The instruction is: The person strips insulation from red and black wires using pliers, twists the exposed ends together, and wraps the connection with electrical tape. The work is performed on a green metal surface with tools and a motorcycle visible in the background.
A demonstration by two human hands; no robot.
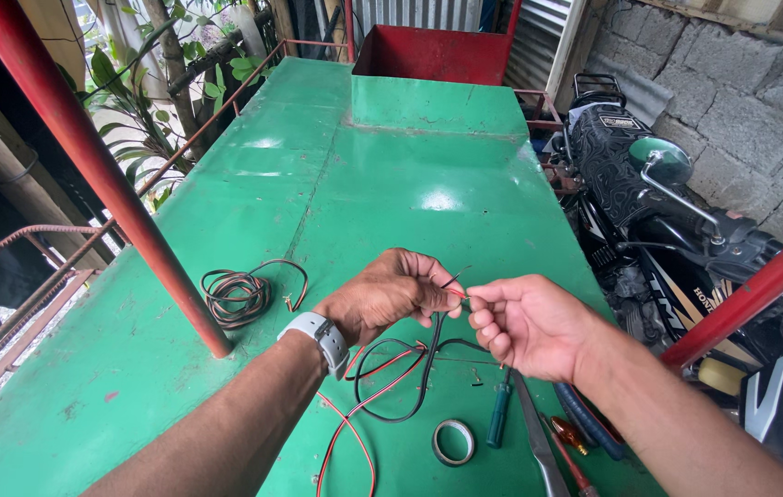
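Green-painted metal tabletop (336, 184) stretching away under a shed roof, grey block wall to the right, red post (97, 175) rising at the left, parked motorcycle (677, 221) crowding the right edge. Meeting above the middle of the tabletop, both hands working the same wire ends. Left hand (390, 294), grey watch (318, 336) on its wrist, pinching shut on the red and black wire (401, 368) near its tip. Right hand (525, 324) closing thumb and forefinger on the bare ends right beside it, fingertips of the two hands nearly touching. Hanging down from the grip, looping across the green surface below the hands and trailing toward the near edge. Lying well apart to the left, near the foot of the post, a coil of dark cable (237, 296). Resting flat just below the loop, a roll of tape (454, 442). Sitting next to it, a green-handled screwdriver (499, 414), then pliers (539, 442) partly hidden under the right forearm, blue grips showing beyond, along with an amber-handled tool whose kind is hard to tell.
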